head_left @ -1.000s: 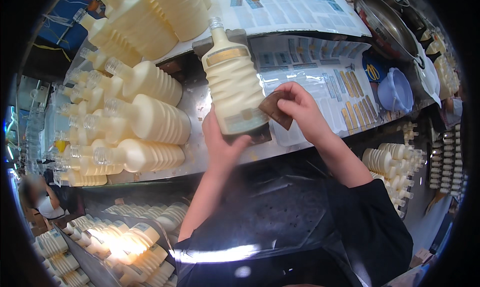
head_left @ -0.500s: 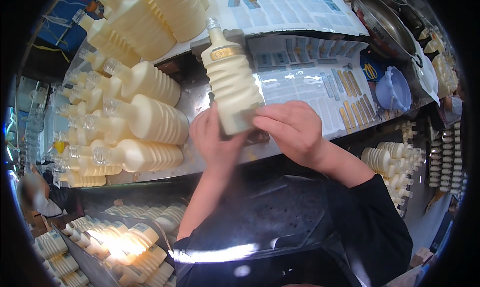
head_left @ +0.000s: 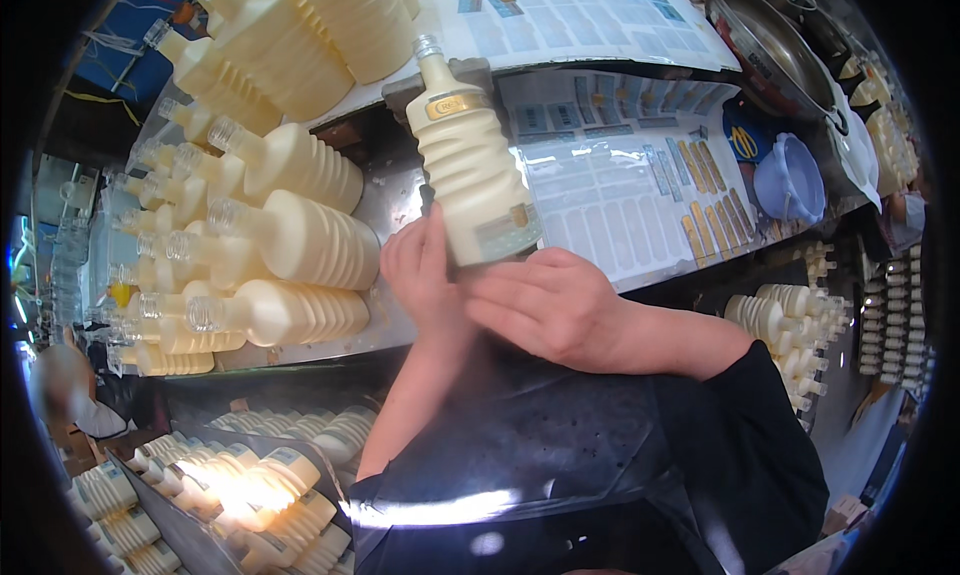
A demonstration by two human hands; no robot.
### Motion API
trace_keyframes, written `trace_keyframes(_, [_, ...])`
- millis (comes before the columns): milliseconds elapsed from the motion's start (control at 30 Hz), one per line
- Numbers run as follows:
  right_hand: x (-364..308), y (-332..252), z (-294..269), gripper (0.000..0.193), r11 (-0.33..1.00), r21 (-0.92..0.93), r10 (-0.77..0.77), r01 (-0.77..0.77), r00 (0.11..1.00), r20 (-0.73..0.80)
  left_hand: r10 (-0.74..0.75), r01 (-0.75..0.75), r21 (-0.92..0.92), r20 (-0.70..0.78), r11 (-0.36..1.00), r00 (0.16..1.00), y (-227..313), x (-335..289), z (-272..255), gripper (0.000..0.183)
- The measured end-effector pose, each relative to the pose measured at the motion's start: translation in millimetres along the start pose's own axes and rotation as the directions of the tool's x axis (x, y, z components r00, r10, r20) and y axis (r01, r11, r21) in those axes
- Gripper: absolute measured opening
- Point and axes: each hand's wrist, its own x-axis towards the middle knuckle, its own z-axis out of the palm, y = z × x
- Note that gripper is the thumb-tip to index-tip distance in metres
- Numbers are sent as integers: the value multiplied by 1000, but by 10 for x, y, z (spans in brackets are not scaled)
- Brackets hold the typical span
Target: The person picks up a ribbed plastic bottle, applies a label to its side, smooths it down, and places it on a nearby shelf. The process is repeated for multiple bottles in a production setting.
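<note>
A cream, ribbed bottle (head_left: 466, 165) with a clear threaded neck and a gold shoulder plate lies tilted on a dark rest (head_left: 398, 90), its neck pointing away from me. Around its lower end sits a translucent bluish label (head_left: 508, 233) with a small gold patch. My left hand (head_left: 418, 270) grips the bottle's base from the left, fingers up along its side; its thumb is hidden. Just below the base, my right hand (head_left: 550, 310) stretches its fingers leftward, flat and close together, reaching to the left hand. I see nothing held in it.
Many similar bottles (head_left: 290, 235) lie stacked on the left. Label sheets (head_left: 610, 200) with blue and gold strips cover the bench at right. Beyond them are a lavender bucket (head_left: 790, 180) and a large metal pan (head_left: 775, 45). Crates of bottles (head_left: 240, 485) stand lower left.
My right hand has moved down and left, off the bottle's lower right side to below its base. The label there now shows spread across the surface. My left hand stays at the base.
</note>
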Motion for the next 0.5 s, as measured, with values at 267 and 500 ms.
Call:
trace_keyframes(267, [-46,168,-100,28,775,27,632,-632,774,-29,-52,51,-98,-1,994,999,28,-16,-7,81])
trace_keyframes(500, [-10,169,-55,27,684,-15,726,-729,679,110,-55,64,-135,66,989,996,-32,-27,-38,82])
